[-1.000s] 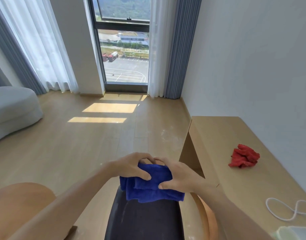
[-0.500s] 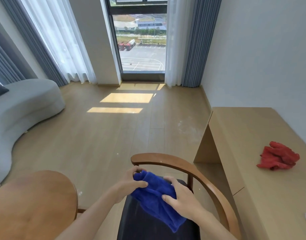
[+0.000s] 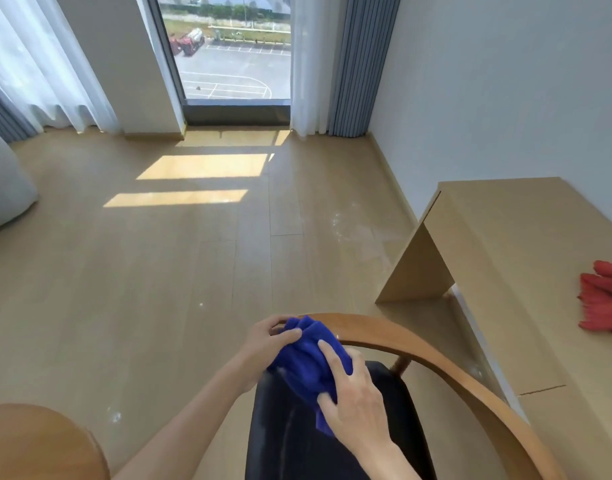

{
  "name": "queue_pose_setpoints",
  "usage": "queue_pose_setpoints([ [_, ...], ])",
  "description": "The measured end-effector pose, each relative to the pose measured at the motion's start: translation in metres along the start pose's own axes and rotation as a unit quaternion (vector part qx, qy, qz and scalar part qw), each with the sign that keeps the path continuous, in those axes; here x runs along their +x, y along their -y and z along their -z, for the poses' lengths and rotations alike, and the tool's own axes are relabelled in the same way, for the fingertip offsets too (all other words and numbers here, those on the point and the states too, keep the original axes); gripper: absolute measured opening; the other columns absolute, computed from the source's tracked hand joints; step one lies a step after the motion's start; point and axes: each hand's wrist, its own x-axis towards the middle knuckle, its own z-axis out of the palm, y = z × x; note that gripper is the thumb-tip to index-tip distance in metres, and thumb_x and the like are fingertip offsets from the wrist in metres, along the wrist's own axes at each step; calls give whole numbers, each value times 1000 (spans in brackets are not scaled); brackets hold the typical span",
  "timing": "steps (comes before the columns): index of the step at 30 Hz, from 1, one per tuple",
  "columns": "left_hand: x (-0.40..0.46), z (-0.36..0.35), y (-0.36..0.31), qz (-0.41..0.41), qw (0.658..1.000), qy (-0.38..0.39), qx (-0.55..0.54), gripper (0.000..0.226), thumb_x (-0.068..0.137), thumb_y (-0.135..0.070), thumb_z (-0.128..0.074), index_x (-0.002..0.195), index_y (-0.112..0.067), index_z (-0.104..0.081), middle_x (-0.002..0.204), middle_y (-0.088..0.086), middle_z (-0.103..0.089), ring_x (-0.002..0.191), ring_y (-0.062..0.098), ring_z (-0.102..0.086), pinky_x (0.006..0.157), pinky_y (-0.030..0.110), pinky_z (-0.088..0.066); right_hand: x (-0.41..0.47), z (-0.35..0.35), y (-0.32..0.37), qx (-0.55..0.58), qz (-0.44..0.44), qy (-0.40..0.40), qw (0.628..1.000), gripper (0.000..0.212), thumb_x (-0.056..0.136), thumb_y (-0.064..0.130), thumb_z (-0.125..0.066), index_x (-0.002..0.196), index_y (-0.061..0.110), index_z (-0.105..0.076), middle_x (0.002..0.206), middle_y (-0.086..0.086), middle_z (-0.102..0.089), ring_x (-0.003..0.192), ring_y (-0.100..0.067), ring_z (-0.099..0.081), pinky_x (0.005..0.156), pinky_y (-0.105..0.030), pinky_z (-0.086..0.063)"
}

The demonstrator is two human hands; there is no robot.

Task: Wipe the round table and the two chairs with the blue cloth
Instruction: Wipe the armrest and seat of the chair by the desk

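Note:
The blue cloth (image 3: pixel 306 358) is bunched up between both hands, just above the dark seat of a chair (image 3: pixel 432 362) with a curved wooden backrest. My left hand (image 3: pixel 271 337) grips the cloth's upper left end right at the near end of the backrest rail. My right hand (image 3: pixel 354 400) holds the lower right part from above, over the seat. The round wooden table (image 3: pixel 37 441) shows only as a curved edge at the bottom left. A second chair is not in view.
A light wooden desk (image 3: pixel 505 271) stands along the right wall with a red cloth (image 3: pixel 604 301) on it. A grey sofa (image 3: pixel 3 188) sits at the left edge. Wooden floor stretches ahead to a tall window with curtains.
The view has tilted down and shifted, bringing the chair's backrest into sight. Both hands have carried the cloth up toward the backrest's left end, and the cloth is more bunched.

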Motion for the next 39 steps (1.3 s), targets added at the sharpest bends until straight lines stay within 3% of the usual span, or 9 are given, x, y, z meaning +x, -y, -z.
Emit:
queue_pose_setpoints([
  [3,44,29,16,6,995,-63,-82,21,98,-8,-46,107,-7,-65,106,14,-69,94,24,-66,71,29,-54,36,-27,9,64,-34,-54,996,69,88,28,-60,146,39,-25,136,4,-34,99,-9,-53,81,-18,-51],
  [6,87,54,47,-14,977,-188,98,27,97,-7,-40,109,-12,-64,117,8,-66,106,21,-59,88,31,-46,76,-56,15,75,-51,-84,992,64,88,24,-60,143,35,-31,135,3,-34,99,-12,-54,79,-24,-55],
  [9,118,58,82,-3,957,-177,229,33,99,-13,-37,126,-9,-56,128,9,-57,120,24,-49,99,33,-37,108,-83,10,-56,-81,-56,994,61,88,33,-54,145,22,-36,151,-8,-25,131,-26,-34,107,-41,-40],
  [12,137,45,106,19,959,-153,237,29,101,-23,-32,106,-11,-58,111,10,-59,103,25,-51,84,34,-38,123,-102,10,-134,-49,-65,988,66,88,48,-47,144,13,-40,159,-13,-18,146,-32,-17,118,-48,-20],
  [14,145,36,112,31,966,-155,202,33,101,-27,-28,85,-14,-53,91,5,-58,95,29,-53,75,36,-35,131,-114,14,-163,-13,-71,984,62,91,50,-41,145,19,-41,158,-13,-24,146,-35,-20,116,-54,-23],
  [19,161,27,121,72,954,-219,193,49,102,-37,-19,113,-7,-57,118,16,-60,110,35,-52,85,38,-34,141,-132,-2,-279,38,-99,954,38,95,39,-49,128,24,-59,144,-13,-49,132,-42,-43,101,-58,-41],
  [22,162,24,124,59,935,-247,248,40,101,-35,-23,96,-11,-54,108,19,-61,90,31,-48,78,38,-33,144,-131,-23,-274,62,-133,951,32,97,36,-47,122,23,-62,139,-11,-53,128,-41,-47,97,-58,-41],
  [32,163,8,117,-54,846,-243,471,37,100,-30,-22,85,-11,-51,95,14,-62,91,33,-51,79,42,-36,91,-35,-172,-259,-220,-157,927,49,92,35,-34,134,20,-54,142,-15,-45,121,-43,-44,88,-58,-43],
  [39,164,12,124,-79,896,-258,354,45,100,-39,-17,84,-16,-52,82,-3,-54,82,19,-43,71,34,-29,113,-61,-130,-229,-251,-233,911,44,91,30,-38,128,18,-60,138,-9,-52,122,-39,-46,85,-50,-39],
])
